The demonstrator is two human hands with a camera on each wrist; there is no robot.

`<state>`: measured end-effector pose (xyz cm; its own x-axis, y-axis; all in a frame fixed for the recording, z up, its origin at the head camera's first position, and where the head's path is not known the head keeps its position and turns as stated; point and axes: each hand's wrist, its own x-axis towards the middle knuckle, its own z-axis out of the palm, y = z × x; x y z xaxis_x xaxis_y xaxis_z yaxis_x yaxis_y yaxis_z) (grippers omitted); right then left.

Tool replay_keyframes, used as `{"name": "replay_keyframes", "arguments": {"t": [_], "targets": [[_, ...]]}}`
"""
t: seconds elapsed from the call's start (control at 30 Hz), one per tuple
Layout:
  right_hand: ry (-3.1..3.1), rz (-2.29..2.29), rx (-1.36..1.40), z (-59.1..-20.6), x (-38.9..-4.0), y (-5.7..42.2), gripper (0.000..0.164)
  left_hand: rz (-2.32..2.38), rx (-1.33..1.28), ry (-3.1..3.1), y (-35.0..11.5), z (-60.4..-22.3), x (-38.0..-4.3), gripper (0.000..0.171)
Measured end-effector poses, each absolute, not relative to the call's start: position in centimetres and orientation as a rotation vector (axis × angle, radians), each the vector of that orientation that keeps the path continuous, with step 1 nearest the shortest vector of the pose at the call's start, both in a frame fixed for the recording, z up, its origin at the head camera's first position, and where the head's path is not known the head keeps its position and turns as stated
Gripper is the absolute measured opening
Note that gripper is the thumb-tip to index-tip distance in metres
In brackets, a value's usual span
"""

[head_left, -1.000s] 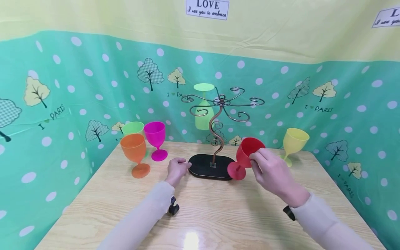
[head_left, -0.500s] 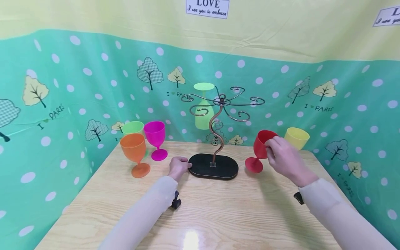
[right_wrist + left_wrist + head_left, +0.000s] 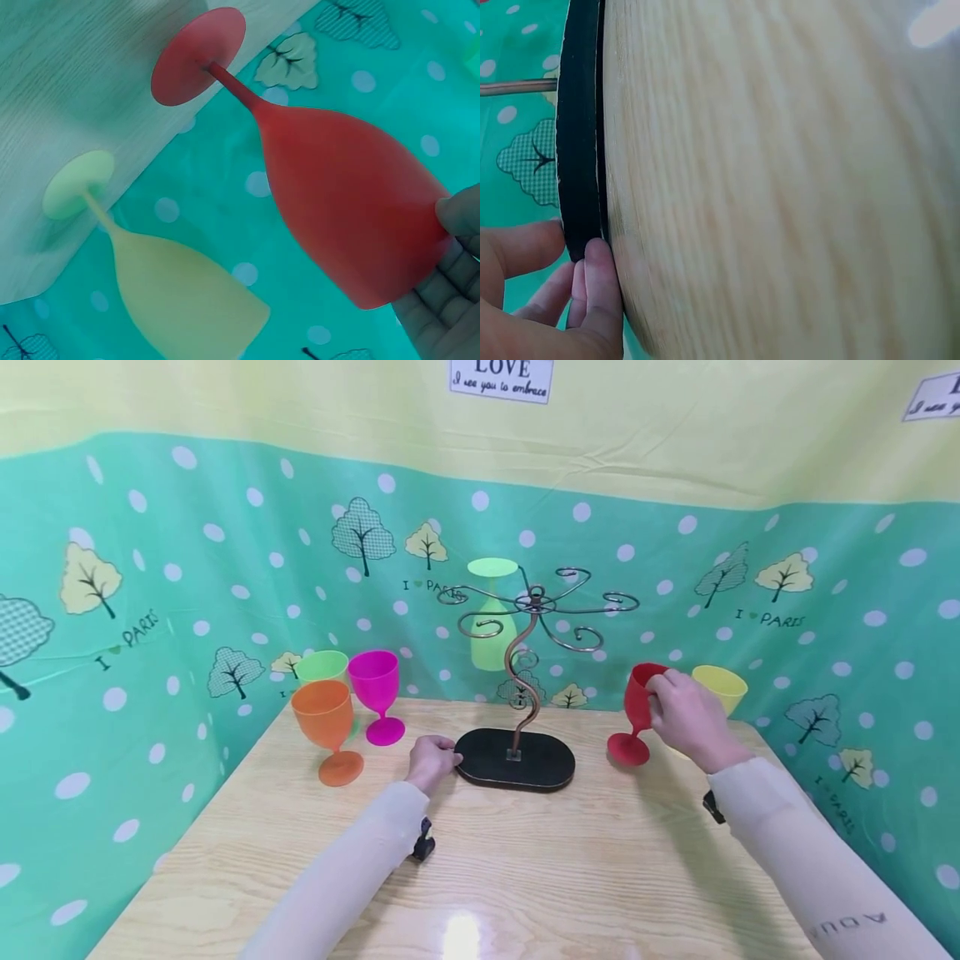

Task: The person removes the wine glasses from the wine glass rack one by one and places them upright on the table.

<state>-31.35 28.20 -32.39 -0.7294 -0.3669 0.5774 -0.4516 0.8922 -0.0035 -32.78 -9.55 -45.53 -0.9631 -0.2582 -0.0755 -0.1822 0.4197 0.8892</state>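
Note:
My right hand pinches a red plastic goblet by its rim, right of the rack. The right wrist view shows the thumb on the outside of the red bowl, its foot low over the wood. A yellow goblet stands just behind, partly covered by that hand. My left hand grips the left end of the wine glass rack's black oval base. Seen from the left wrist, thumb and fingers close on the base edge. A pale green goblet hangs upside down from the rack.
Orange, magenta and green goblets stand upright at the left of the wooden table. Curled metal arms spread from the rack's top. A patterned teal and yellow cloth encloses the back and sides.
My right hand has carried the red goblet rightward, away from the rack's base and close to the yellow goblet; it now stands more upright. My left hand stays on the base.

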Motion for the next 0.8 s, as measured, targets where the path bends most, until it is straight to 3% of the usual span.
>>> {"name": "replay_keyframes", "arguments": {"t": [0.43,0.8], "targets": [[-2.606,0.180,0.458,-33.1,-33.6,29.1,0.011,-1.636,0.419,-2.563,-9.3,-45.8,-32.9,0.024],[-2.667,0.167,0.398,-33.7,-34.5,29.3,0.026,-1.608,0.421,-2.564,-9.2,-45.5,-32.9,0.024]]}}
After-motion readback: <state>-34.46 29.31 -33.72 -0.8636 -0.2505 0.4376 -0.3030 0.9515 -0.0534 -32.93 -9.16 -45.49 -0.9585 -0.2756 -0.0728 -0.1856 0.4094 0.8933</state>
